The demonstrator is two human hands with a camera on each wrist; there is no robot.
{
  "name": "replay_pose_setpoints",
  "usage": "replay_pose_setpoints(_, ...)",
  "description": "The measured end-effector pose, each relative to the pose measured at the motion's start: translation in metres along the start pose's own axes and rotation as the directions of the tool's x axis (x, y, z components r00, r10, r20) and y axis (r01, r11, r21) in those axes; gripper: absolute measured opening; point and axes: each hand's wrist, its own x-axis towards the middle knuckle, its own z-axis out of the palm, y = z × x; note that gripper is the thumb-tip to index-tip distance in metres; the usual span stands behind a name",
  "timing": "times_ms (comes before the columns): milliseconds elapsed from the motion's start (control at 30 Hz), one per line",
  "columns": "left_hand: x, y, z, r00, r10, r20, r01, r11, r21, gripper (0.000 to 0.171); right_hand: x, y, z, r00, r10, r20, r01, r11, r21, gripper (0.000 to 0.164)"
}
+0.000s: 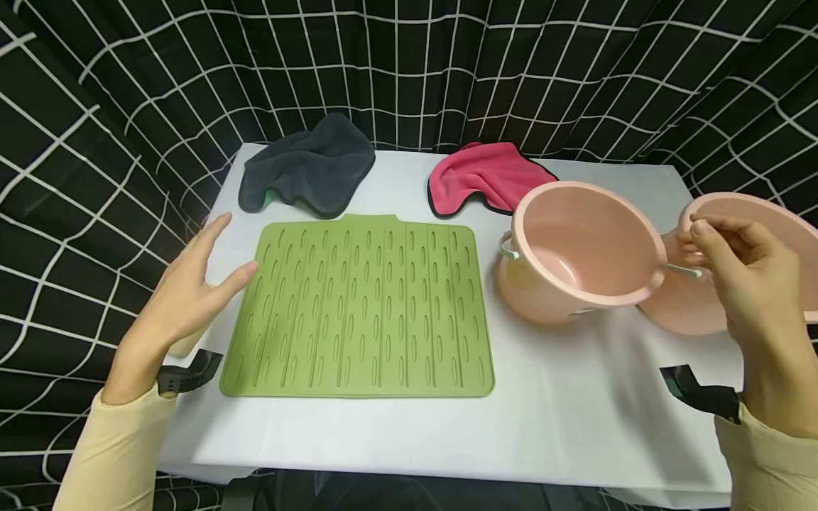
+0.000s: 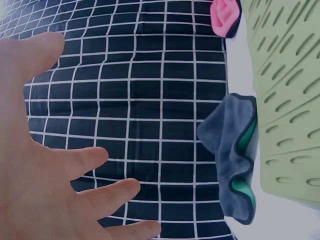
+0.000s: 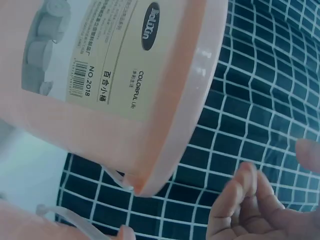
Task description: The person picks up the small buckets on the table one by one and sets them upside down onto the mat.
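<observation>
My left hand (image 1: 182, 284) hovers at the table's left side, beside the green ribbed mat (image 1: 358, 305), with fingers extended and thumb spread. It holds nothing; the left wrist view shows the same spread hand (image 2: 55, 175). On the right, a pink bucket (image 1: 533, 287) with a pale handle stands on the table. A second pink bucket (image 1: 693, 305) is next to it, partly covered by my right hand (image 1: 754, 277). That hand's fingers are loosely bent. In the right wrist view my hand (image 3: 265, 210) appears apart from the labelled bucket (image 3: 125, 135), with nothing between thumb and fingers.
A dark grey cloth (image 1: 307, 167) with green underside lies behind the mat. To its right is a pink cloth (image 1: 488, 177) with black edging. Something beige (image 1: 185, 346), mostly hidden, sits under my left hand. Black grid-patterned curtain (image 1: 396, 71) surrounds the white table (image 1: 447, 440).
</observation>
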Motion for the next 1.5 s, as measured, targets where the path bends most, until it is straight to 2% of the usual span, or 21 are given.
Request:
replay_pose_setpoints(67, -0.001, -0.001, 0.001, 1.000, -0.001, 0.003, 0.001, 1.000, 0.002, 0.085, -0.004, -0.002, -0.002, 0.999, 0.010, -0.039, -0.013, 0.995, -0.095, 0.011)
replay_pose_setpoints(167, -0.002, -0.002, 0.004, 1.000, -0.008, 0.007, 0.008, 1.000, 0.007, 0.086, -0.010, -0.003, -0.005, 0.999, 0.032, -0.038, -0.037, 0.989, -0.146, 0.023)
replay_pose_setpoints(267, -0.004, -0.004, 0.007, 1.000, -0.011, 0.013, 0.011, 1.000, 0.006, 0.087, -0.014, -0.005, -0.009, 0.995, 0.102, -0.014, -0.101, 0.949, -0.300, 0.035)
replay_pose_setpoints(367, -0.004, -0.005, 0.011, 1.000, 0.000, 0.016, 0.000, 1.000, 0.003, 0.088, -0.017, -0.005, -0.012, 0.985, 0.167, 0.034, -0.136, 0.892, -0.432, 0.044)
replay_pose_setpoints(500, -0.004, -0.006, 0.016, 1.000, 0.020, 0.010, -0.020, 1.000, 0.013, 0.089, -0.021, -0.001, -0.014, 0.966, 0.237, 0.107, -0.163, 0.873, -0.459, 0.047)
replay_pose_setpoints(700, -0.004, -0.008, 0.021, 1.000, 0.018, 0.009, -0.018, 0.999, 0.044, 0.088, -0.024, 0.014, -0.019, 0.911, 0.371, 0.179, -0.243, 0.835, -0.493, 0.047)
replay_pose_setpoints(767, -0.005, -0.008, 0.022, 1.000, 0.015, 0.014, -0.016, 0.999, 0.043, 0.088, -0.024, 0.020, -0.022, 0.895, 0.387, 0.222, -0.246, 0.843, -0.479, 0.047)
replay_pose_setpoints(833, -0.005, -0.008, 0.023, 1.000, 0.013, 0.022, -0.013, 0.999, 0.038, 0.088, -0.024, 0.028, -0.025, 0.877, 0.390, 0.282, -0.251, 0.871, -0.423, 0.048)
replay_pose_setpoints(900, -0.004, -0.009, 0.024, 0.999, 0.012, 0.033, -0.014, 0.999, 0.033, 0.088, -0.024, 0.035, -0.026, 0.850, 0.410, 0.331, -0.276, 0.882, -0.382, 0.051)
replay_pose_setpoints(1000, -0.003, -0.010, 0.027, 0.999, 0.021, 0.042, -0.022, 0.999, 0.034, 0.088, -0.025, 0.043, -0.027, 0.800, 0.462, 0.383, -0.341, 0.875, -0.342, 0.055)
replay_pose_setpoints(1133, -0.002, -0.011, 0.030, 0.999, 0.039, 0.038, -0.040, 0.999, 0.036, 0.088, -0.026, 0.050, -0.025, 0.736, 0.531, 0.421, -0.379, 0.838, -0.393, 0.060)
replay_pose_setpoints(1200, -0.002, -0.012, 0.031, 0.998, 0.044, 0.037, -0.045, 0.998, 0.032, 0.087, -0.026, 0.053, -0.022, 0.710, 0.542, 0.449, -0.389, 0.834, -0.391, 0.061)
replay_pose_setpoints(1300, -0.001, -0.011, 0.032, 0.998, 0.041, 0.039, -0.042, 0.999, 0.032, 0.087, -0.025, 0.056, -0.019, 0.692, 0.528, 0.493, -0.413, 0.849, -0.330, 0.063)
replay_pose_setpoints(1400, 0.000, -0.010, 0.032, 0.999, 0.027, 0.045, -0.029, 0.999, 0.036, 0.088, -0.024, 0.059, -0.016, 0.681, 0.474, 0.559, -0.439, 0.874, -0.207, 0.065)
replay_pose_setpoints(1500, 0.000, -0.010, 0.033, 0.999, 0.014, 0.049, -0.016, 0.999, 0.038, 0.089, -0.022, 0.060, -0.014, 0.670, 0.432, 0.603, -0.461, 0.879, -0.118, 0.067)
